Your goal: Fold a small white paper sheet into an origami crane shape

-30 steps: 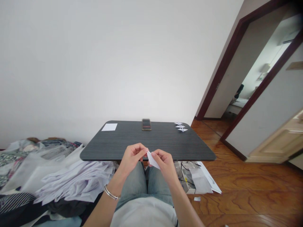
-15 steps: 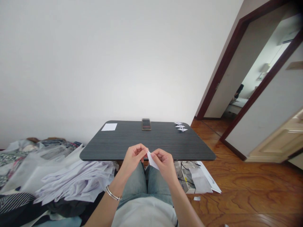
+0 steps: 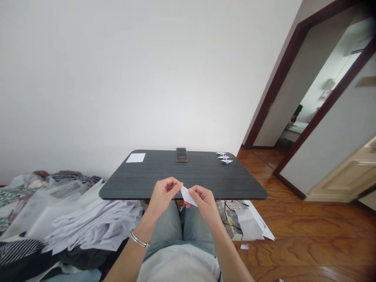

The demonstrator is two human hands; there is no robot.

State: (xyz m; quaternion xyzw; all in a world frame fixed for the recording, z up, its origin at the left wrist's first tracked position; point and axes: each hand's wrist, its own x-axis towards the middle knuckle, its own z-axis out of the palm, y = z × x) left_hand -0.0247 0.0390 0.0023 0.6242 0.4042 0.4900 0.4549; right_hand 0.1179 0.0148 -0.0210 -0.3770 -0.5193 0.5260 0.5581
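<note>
A small folded piece of white paper [image 3: 188, 195] is held between both hands, just in front of the near edge of a dark table [image 3: 147, 180]. My left hand [image 3: 163, 194] pinches its left tip with thumb and forefinger; a silver bracelet circles that wrist. My right hand [image 3: 204, 203] grips the paper's right part with closed fingers. Both hands hover above my lap in blue jeans.
On the table lie a white paper square [image 3: 135, 158] at the far left, a phone [image 3: 181, 154] standing at the far middle, and three folded paper cranes [image 3: 224, 157] at the far right. A heap of clothes and bags [image 3: 67, 219] lies to the left. Papers and cables [image 3: 243, 223] lie on the wooden floor.
The folded paper has tilted flatter and risen slightly between my fingers. Both hands stay in nearly the same place.
</note>
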